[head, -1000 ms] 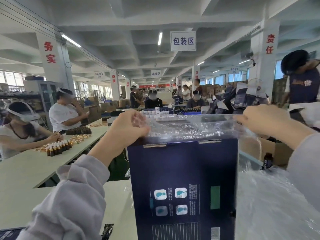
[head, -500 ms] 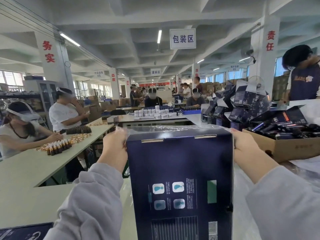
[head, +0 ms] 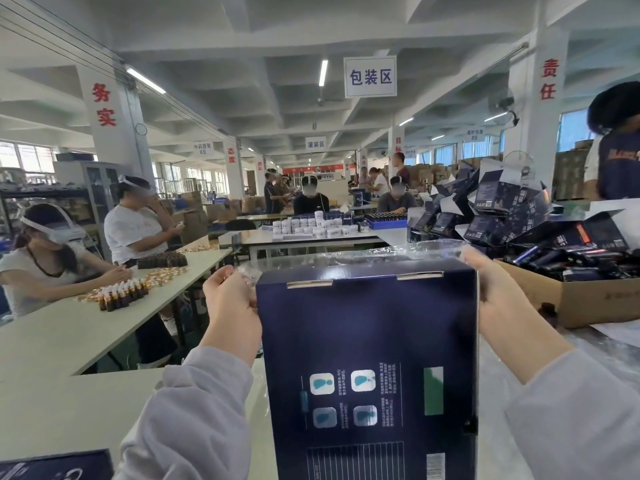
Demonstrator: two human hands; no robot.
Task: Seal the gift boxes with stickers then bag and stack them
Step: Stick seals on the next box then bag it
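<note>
Two bare hands in pale grey sleeves work at a dark blue gift box (head: 370,341), which stands upright on a white table (head: 69,410) directly in front of the wearer of the camera. The left hand (head: 232,306) pinches a crumpled edge of a clear plastic bag (head: 398,251) between thumb and curled fingers at the box's upper left corner. The right hand (head: 498,299) grips the film at the upper right corner, its fingers wrapped round the far side. The bag's open mouth rises just above the top of the box (two paper tabs show along that top edge), and more glossy film lies on the table to the right.

A corner of a second dark box (head: 59,467) shows at the lower left. To the right, just beyond the right hand, an open cardboard carton (head: 588,303) holds dark packets, and behind it folded dark cartons (head: 502,206) are heaped high.

At the long table on the left, small brown bottles (head: 121,296) stand in a cluster beside scattered gold caps (head: 162,275), where two seated workers (head: 45,268) in headsets sit with their hands at the table. Farther back, white jars (head: 308,226) are ranked on another table with more seated workers behind them. A standing person (head: 620,161) in a dark shirt is at the far right. A white sign (head: 370,77) with blue characters hangs from the ceiling.
</note>
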